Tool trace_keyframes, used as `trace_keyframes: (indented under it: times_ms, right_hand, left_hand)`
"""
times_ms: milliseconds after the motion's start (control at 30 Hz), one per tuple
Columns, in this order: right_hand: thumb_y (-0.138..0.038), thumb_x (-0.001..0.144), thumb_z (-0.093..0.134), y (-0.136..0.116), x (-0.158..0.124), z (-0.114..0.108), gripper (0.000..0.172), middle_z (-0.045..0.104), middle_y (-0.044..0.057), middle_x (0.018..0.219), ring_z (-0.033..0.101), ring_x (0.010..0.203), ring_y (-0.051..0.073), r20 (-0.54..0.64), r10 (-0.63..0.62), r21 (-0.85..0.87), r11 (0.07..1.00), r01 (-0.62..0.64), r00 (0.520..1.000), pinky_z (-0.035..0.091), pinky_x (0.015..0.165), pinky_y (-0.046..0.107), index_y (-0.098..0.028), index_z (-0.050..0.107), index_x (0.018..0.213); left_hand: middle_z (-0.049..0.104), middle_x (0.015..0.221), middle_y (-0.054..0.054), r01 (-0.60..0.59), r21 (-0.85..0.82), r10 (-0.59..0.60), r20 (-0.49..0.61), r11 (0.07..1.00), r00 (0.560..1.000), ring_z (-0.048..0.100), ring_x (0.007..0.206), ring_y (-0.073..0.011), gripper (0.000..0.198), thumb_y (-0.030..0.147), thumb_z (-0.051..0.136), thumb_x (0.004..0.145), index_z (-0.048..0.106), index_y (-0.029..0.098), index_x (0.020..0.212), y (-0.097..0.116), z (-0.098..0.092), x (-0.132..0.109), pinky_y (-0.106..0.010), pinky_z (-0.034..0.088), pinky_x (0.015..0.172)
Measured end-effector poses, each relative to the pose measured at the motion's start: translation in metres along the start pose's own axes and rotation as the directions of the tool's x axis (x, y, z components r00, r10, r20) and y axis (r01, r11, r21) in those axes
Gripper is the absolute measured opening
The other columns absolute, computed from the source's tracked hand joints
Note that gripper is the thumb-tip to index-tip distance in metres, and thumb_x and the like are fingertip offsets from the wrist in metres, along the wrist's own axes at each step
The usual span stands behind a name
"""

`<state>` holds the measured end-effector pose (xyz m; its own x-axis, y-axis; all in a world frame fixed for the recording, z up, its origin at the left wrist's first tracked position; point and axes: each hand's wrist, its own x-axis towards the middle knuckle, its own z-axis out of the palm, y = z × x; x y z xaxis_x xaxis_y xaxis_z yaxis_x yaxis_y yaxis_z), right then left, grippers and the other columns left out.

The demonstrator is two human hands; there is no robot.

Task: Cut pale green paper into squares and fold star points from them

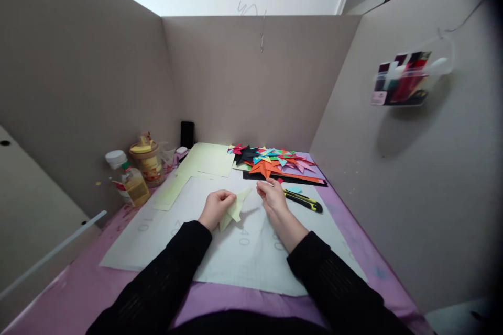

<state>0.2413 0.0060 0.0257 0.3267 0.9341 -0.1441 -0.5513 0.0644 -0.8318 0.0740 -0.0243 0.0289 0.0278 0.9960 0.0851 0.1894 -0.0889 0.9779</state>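
Pale green folded paper [236, 209], with pointed ends like part of a star, is pinched in my left hand [216, 208] just above a white sheet. To its right, apart from the paper's upper tip, is my right hand [274, 199], its fingers curled together. A thin, light thing may be between those fingertips, but it is too small to make out. Beside my right hand a yellow and black utility knife [304, 200] lies on the sheet. Several colourful folded paper stars [271, 162] are piled beyond my hands.
The large white sheet [157, 251] with printed numbers covers much of the pink-purple tablecloth [94, 293]. Pale green paper [212, 159] lies at the back left. A glue bottle [135, 186], a tub [147, 165] and a black phone [187, 134] stand left. Grey panels surround the table.
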Motion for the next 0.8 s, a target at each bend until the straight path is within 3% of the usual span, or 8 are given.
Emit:
trace_keyframes:
  times_ms: [133,233,367,600,800]
  right_hand:
    - [-0.025,0.052,0.076,0.010,-0.010,0.002,0.048,0.060,-0.005,0.071,0.054,0.059,0.011,0.198,0.032,-0.113,0.994,-0.009,0.980,0.039,0.052,0.022,-0.022,0.048,0.090]
    - [-0.026,0.054,0.074,0.020,-0.021,0.007,0.047,0.059,-0.005,0.067,0.053,0.057,0.011,0.308,0.066,-0.228,0.974,0.007,0.949,0.035,0.050,0.022,-0.022,0.049,0.092]
    - [-0.026,0.053,0.072,0.018,-0.019,0.006,0.043,0.056,-0.007,0.060,0.051,0.054,0.011,0.266,0.001,-0.219,0.974,0.060,0.964,0.035,0.052,0.022,-0.021,0.048,0.089]
    - [-0.024,0.045,0.076,0.000,0.002,-0.003,0.048,0.051,-0.009,0.056,0.051,0.053,0.010,0.132,-0.021,-0.114,0.993,0.036,0.991,0.037,0.051,0.022,-0.022,0.048,0.085]
    - [-0.025,0.046,0.076,0.001,0.006,-0.005,0.047,0.050,-0.008,0.058,0.051,0.053,0.010,0.111,-0.025,-0.102,0.994,0.036,0.994,0.038,0.050,0.022,-0.022,0.049,0.085]
  left_hand:
    - [0.061,0.060,-0.001,0.022,-0.050,-0.023,-0.016,0.998,1.000,0.051,0.053,-0.0125,0.026,0.038,0.063,0.068,0.065,0.012,0.067,0.000,-0.002,0.001,-0.021,0.037,0.049]
    - [0.061,0.059,-0.001,0.011,-0.055,-0.010,0.011,0.998,1.000,0.051,0.053,-0.0128,0.028,0.040,0.064,0.067,0.065,0.012,0.067,0.000,-0.001,0.001,-0.022,0.037,0.050]
    - [0.062,0.059,-0.001,0.018,-0.053,-0.017,0.028,0.998,0.999,0.051,0.053,-0.0125,0.029,0.042,0.065,0.067,0.065,0.013,0.067,-0.003,-0.001,0.002,-0.022,0.036,0.050]
    - [0.066,0.065,-0.005,0.025,0.006,-0.025,-0.003,1.000,1.000,0.058,0.062,-0.0154,0.029,0.042,0.060,0.070,0.065,0.013,0.068,-0.007,-0.010,0.007,-0.023,0.041,0.054]
    - [0.068,0.081,-0.007,0.042,-0.110,-0.040,0.016,0.993,0.999,0.062,0.076,-0.0179,0.029,0.040,0.061,0.071,0.064,0.014,0.082,-0.005,-0.010,0.009,-0.022,0.042,0.056]
